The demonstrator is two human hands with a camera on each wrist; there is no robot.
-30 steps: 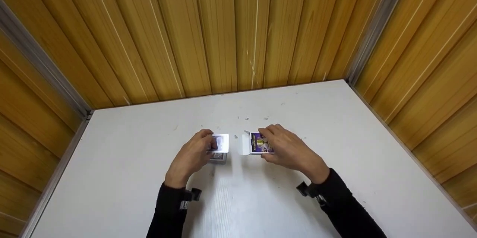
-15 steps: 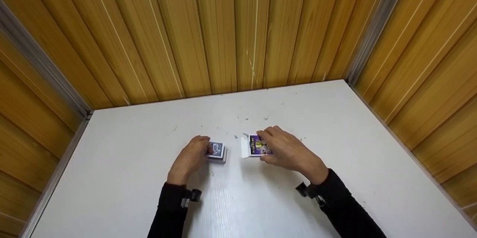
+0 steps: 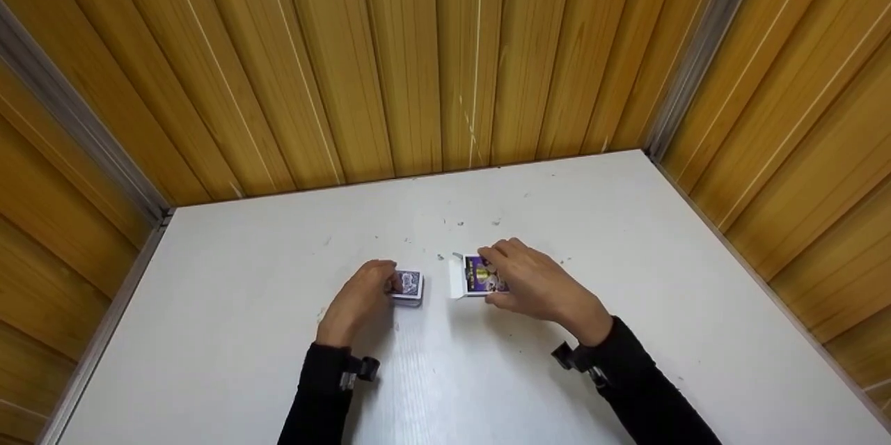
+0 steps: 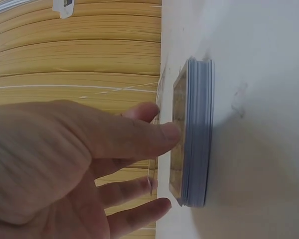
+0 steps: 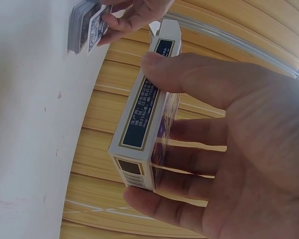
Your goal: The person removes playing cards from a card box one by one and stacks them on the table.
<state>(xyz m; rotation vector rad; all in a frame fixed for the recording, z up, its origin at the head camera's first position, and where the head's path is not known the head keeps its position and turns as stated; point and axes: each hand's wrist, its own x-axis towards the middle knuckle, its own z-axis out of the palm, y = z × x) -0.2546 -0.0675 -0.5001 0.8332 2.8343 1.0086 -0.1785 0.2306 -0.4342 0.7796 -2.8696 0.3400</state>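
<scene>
My left hand [image 3: 358, 300] pinches a playing card [image 3: 409, 283] with a blue patterned back, close over a deck. In the left wrist view the deck [image 4: 198, 134] stands out as a thick stack of pale edges, with my thumb tip [image 4: 169, 132] overlapping its top. The right wrist view shows the card [image 5: 96, 31] tilted slightly off the stack. To the right, my right hand [image 3: 539, 283] grips a small card box [image 3: 482, 275], thumb on its dark printed side and fingers behind. The box's white end flap [image 3: 456, 276] is open and faces the deck.
Both hands work over a white table [image 3: 278, 375] with small scuffs and specks. Yellow wood-look panels [image 3: 404, 69] wall in the back and sides, with grey metal strips at the corners. Black sleeves [image 3: 320, 382] carry the wrist cameras.
My left hand has lowered the card from above the deck down close over it, the card tilting flatter. The right hand with the box has barely shifted, slightly toward me.
</scene>
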